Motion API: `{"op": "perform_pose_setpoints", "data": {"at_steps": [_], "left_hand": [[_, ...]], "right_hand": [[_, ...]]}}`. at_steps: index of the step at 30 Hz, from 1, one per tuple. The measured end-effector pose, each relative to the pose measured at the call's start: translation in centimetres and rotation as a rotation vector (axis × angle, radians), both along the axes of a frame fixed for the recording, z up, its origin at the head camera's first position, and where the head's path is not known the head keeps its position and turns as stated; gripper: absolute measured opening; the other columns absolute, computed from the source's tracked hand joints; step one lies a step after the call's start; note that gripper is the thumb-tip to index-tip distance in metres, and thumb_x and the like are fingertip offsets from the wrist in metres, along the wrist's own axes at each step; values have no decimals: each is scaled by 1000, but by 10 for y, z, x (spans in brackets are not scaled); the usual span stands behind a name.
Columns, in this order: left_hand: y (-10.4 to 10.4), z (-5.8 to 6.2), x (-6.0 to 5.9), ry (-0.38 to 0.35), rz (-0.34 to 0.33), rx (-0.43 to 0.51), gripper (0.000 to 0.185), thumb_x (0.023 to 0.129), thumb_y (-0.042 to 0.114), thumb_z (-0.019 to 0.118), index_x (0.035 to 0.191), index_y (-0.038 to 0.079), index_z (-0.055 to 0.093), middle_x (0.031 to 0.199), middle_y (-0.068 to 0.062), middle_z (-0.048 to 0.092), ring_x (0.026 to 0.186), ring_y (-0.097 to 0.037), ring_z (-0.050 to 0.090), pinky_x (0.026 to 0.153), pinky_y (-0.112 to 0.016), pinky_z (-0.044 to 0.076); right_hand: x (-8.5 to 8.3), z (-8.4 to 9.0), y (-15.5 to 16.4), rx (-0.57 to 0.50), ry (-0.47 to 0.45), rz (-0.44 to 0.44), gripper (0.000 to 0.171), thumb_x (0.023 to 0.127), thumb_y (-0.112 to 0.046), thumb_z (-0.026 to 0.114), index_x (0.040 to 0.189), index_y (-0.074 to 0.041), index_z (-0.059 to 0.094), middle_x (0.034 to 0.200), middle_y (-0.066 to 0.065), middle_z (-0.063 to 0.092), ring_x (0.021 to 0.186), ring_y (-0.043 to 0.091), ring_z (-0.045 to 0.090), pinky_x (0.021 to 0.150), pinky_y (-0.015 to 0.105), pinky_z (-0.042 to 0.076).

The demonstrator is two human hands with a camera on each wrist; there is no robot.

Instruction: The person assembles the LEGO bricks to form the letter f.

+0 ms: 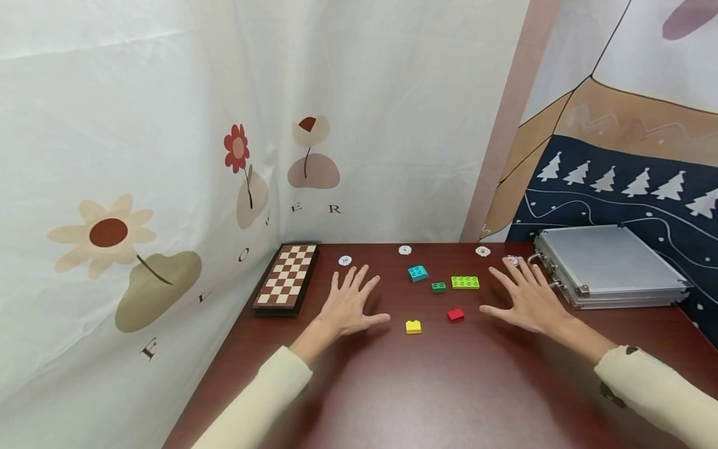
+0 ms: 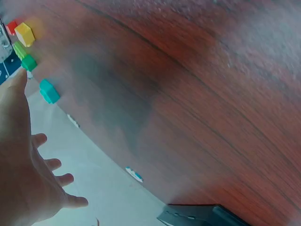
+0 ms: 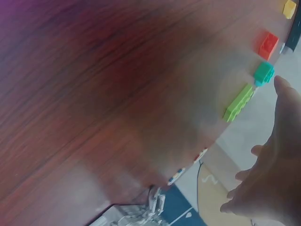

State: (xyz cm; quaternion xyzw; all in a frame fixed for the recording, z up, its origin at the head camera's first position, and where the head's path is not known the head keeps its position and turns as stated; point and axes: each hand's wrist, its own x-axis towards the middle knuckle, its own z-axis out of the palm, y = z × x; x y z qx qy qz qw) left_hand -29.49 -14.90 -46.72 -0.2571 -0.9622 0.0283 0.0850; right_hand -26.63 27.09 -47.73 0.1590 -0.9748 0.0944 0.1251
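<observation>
My left hand point(image 1: 354, 300) is spread flat over the dark wooden table point(image 1: 449, 386), fingers straight and holding nothing. My right hand point(image 1: 520, 294) is spread the same way and is also empty. Between them lie a yellow brick point(image 1: 413, 327), a red brick point(image 1: 455, 315), a small green brick point(image 1: 439, 287), a long lime brick point(image 1: 465, 282) and a teal brick point(image 1: 417, 273). The left wrist view shows the left hand point(image 2: 23, 165) with the teal brick point(image 2: 48, 91) and yellow brick point(image 2: 24, 34) beyond it. The right wrist view shows the right hand point(image 3: 268, 183) near the lime brick point(image 3: 239, 102) and red brick point(image 3: 268, 44).
A folded chessboard point(image 1: 287, 276) lies at the back left by the cloth wall. A closed aluminium case point(image 1: 608, 265) sits at the back right. Several white round chips point(image 1: 344, 260) lie along the table's far edge, one chip point(image 1: 510, 259) by my right fingertips.
</observation>
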Motion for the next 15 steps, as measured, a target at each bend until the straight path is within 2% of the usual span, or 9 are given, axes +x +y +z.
{"op": "perform_pose_setpoints", "data": {"at_steps": [15], "left_hand": [[24, -2, 11, -46, -82, -5, 88, 93, 78, 50, 160, 21, 42, 167, -11, 32, 151, -38, 33, 116, -68, 25]], "right_hand": [[1, -5, -25, -11, 12, 102, 90, 87, -70, 68, 153, -10, 52, 160, 26, 38, 150, 53, 24, 118, 68, 19]]}}
